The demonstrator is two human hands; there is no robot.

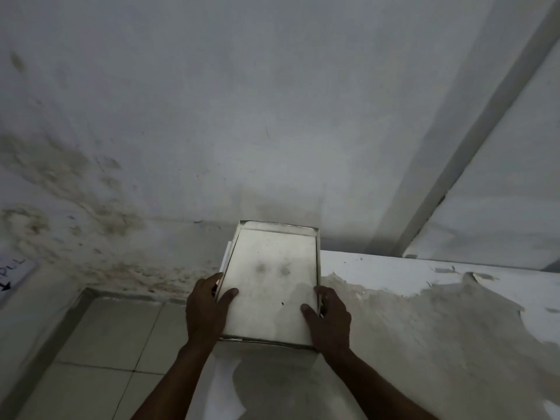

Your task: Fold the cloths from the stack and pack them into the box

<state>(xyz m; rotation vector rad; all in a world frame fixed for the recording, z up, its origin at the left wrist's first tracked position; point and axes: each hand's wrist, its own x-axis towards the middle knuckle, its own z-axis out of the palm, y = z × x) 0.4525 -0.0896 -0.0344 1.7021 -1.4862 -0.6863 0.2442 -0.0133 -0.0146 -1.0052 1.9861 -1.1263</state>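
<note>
Your left hand point(206, 307) and right hand point(328, 316) each keep a grip on 1 side of the box point(269, 286), thumbs inside.

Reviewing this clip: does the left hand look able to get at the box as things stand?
Yes, it seems so: the left hand already grips the box at its left edge, thumb inside the rim. The right hand grips the opposite edge; nothing lies between.

Stained wall point(212, 116) close behind box point(269, 283); ledge point(409, 277) alongside.
</note>
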